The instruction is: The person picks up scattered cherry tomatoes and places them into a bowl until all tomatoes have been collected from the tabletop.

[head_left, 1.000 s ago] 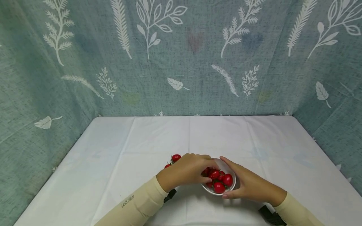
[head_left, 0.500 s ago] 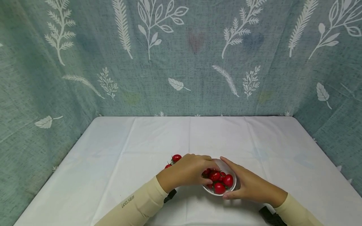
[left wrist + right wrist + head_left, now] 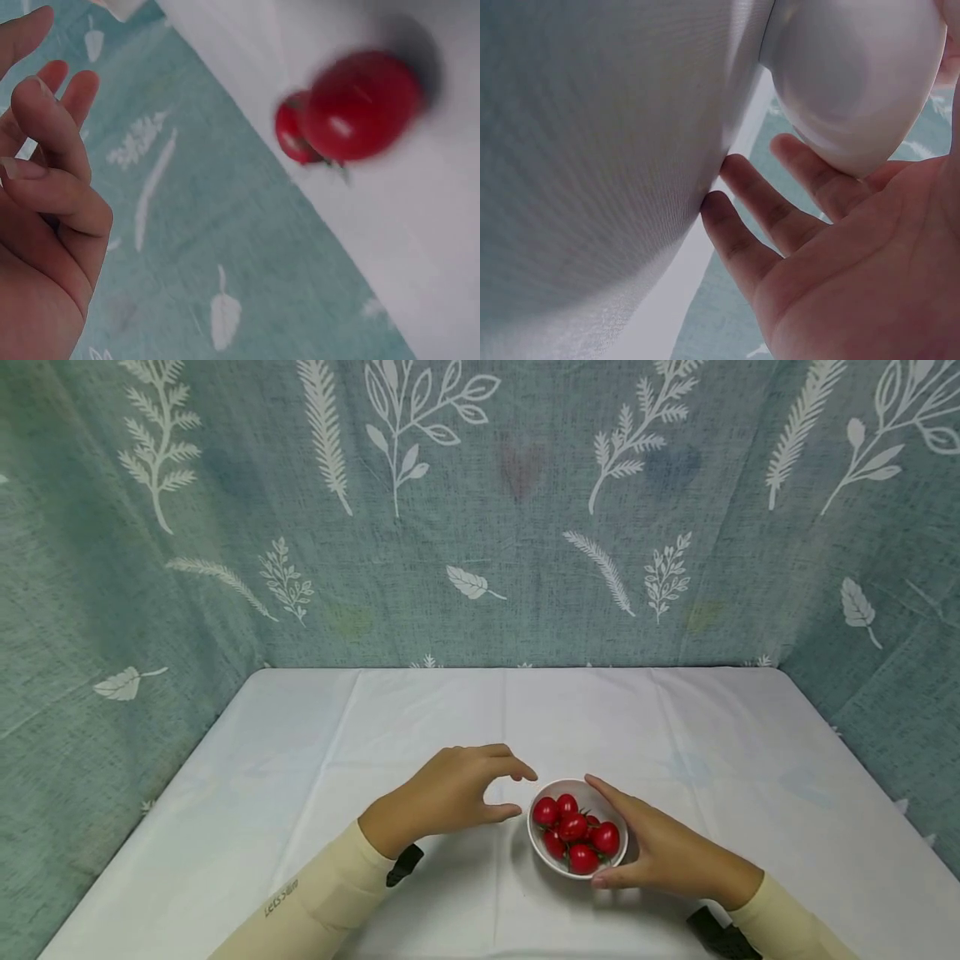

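Note:
A small white bowl (image 3: 604,803) holding several red cherry tomatoes (image 3: 573,827) stands on the table. My right hand (image 3: 663,845) holds its right side, index finger at the far rim and thumb at the near one. From below, the right wrist view shows the bowl's smooth outer wall (image 3: 855,82) against the hand (image 3: 855,262), the other fingers spread beneath. To the left of the bowl, my left hand (image 3: 442,793) hovers with thumb and fingers apart, nothing between them. Two more tomatoes (image 3: 364,105) lie on the cloth in the left wrist view, hidden behind that hand from above.
A white cloth (image 3: 420,710) covers the table. Green curtains with white leaf prints (image 3: 480,527) hang behind it and along both sides. A black strap (image 3: 405,864) sits at the left wrist, another strap (image 3: 722,935) at the right.
My left hand has let go inside the bowl and moved left and away from it, uncovering the tomatoes there. It now covers the loose tomatoes. The right hand and bowl stay put.

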`<state>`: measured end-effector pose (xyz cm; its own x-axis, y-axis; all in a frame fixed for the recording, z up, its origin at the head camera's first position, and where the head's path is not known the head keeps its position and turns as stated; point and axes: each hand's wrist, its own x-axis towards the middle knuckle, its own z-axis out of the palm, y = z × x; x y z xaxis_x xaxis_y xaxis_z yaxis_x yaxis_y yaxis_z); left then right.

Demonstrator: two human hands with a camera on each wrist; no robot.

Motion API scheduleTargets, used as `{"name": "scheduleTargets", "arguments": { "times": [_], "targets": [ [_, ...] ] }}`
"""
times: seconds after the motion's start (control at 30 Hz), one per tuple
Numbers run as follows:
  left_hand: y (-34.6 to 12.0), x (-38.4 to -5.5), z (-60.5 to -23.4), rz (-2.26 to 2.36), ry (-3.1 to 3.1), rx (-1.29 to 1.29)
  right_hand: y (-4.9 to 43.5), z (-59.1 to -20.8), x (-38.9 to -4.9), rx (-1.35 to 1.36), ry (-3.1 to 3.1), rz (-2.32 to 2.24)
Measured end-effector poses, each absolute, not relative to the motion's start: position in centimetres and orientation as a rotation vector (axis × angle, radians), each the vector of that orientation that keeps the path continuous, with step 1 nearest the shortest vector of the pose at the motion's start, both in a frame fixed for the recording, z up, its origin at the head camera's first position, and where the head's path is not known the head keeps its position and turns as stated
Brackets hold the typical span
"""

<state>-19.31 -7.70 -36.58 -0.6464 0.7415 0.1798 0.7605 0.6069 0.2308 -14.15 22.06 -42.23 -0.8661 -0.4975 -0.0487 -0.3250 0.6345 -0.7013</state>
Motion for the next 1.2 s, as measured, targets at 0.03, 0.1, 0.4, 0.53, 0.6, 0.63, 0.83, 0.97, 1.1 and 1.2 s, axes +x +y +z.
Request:
{"name": "scheduleTargets", "arguments": {
  "times": [0.03, 0.1, 0.4, 0.53, 0.6, 0.63, 0.83, 0.97, 1.1, 1.2],
  "targets": [
    [-8.2, -19.3, -36.6, -0.442, -2.768, -1.27, 22.1, -42.2, -14.1, -0.668, 2.62, -1.052],
    [-9.1, -19.3, -36.7, -0.442, -2.787, -1.236, 22.0, -42.2, -14.1, -0.665, 2.619, -1.051],
    [-12.7, -19.3, -38.0, -0.471, -2.877, -1.161, 22.0, -42.3, -13.9, -0.681, 2.636, -1.045],
    [-14.0, -19.2, -38.4, -0.418, -2.909, -1.113, 22.0, -42.3, -14.0, -0.696, 2.634, -1.049],
    [-14.5, -19.2, -38.6, -0.398, -2.923, -1.088, 22.0, -42.3, -14.0, -0.687, 2.635, -1.045],
    [-14.7, -19.1, -38.7, -0.393, -2.929, -1.078, 22.0, -42.2, -14.0, -0.696, 2.64, -1.041],
    [-15.3, -19.3, -39.2, -0.354, -2.955, -1.059, 22.0, -42.0, -13.8, -0.728, 2.654, -1.028],
    [-15.4, -19.4, -39.5, -0.34, -2.964, -1.054, 22.0, -42.0, -13.8, -0.726, 2.648, -1.03],
    [-15.2, -19.4, -39.7, -0.328, -2.96, -1.061, 22.0, -42.1, -13.9, -0.712, 2.635, -1.037],
    [-15.0, -19.3, -39.9, -0.312, -2.961, -1.061, 22.0, -42.1, -14.0, -0.69, 2.627, -1.038]
  ]
}}
